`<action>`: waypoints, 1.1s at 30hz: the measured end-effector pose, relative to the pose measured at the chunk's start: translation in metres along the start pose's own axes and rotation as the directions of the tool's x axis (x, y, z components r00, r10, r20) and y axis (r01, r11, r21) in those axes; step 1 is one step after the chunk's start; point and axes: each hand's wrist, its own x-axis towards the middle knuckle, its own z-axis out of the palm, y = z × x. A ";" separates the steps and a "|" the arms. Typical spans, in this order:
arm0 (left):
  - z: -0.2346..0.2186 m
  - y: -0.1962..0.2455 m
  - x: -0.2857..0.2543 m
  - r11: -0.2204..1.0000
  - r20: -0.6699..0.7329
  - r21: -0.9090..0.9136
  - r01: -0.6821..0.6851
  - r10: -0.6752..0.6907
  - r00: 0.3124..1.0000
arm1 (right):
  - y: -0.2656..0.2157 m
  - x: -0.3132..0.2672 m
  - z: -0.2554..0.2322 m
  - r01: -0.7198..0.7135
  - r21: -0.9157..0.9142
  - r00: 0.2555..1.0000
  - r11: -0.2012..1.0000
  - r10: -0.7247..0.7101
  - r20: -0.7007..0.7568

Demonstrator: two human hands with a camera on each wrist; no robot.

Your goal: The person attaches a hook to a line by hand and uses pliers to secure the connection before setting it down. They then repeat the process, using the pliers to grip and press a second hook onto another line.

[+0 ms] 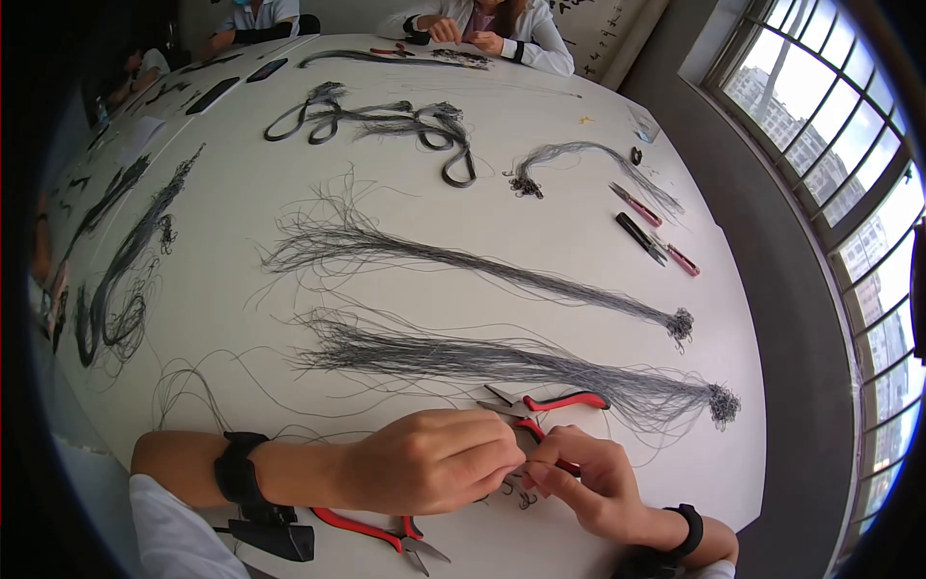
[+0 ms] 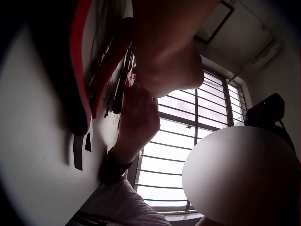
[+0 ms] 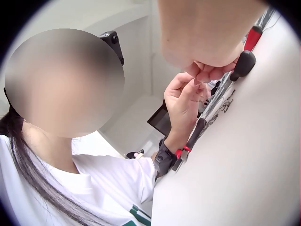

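Note:
My left hand (image 1: 439, 461) and right hand (image 1: 593, 482) meet low over the near edge of the table, fingers bent and fingertips together. Between them they pinch what looks like a thin fishing line, mostly hidden by the fingers; I cannot tell whether a hook is on it. Several loose fish hooks (image 1: 526, 499) lie just below the fingertips. Red-handled pliers (image 1: 569, 399) rest right behind the hands, partly covered by them. Another red-handled pair of pliers (image 1: 362, 527) lies below the left forearm, its jaws spread apart.
Two long bundles of hooked fishing line (image 1: 463, 357) (image 1: 482, 270) stretch across the white table (image 1: 714, 463). Beyond are coiled bundles (image 1: 386, 121), a smaller hook bundle (image 1: 526, 183) and pink-handled snips (image 1: 641, 207). Another person (image 1: 511, 34) works at the far side.

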 end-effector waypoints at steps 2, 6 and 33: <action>-0.001 0.001 0.000 1.000 0.009 0.017 -0.005 0.005 1.000 | 0.001 0.000 0.000 -0.009 0.003 1.000 1.000 0.009 0.008; 0.000 0.000 -0.001 1.000 0.034 0.018 -0.009 0.009 0.999 | 0.001 0.000 0.000 0.018 0.005 1.000 1.000 -0.018 0.017; -0.007 0.007 0.002 0.857 0.119 -0.288 0.427 -0.410 0.904 | 0.004 0.003 0.001 0.212 -0.121 0.974 0.970 -0.220 -0.055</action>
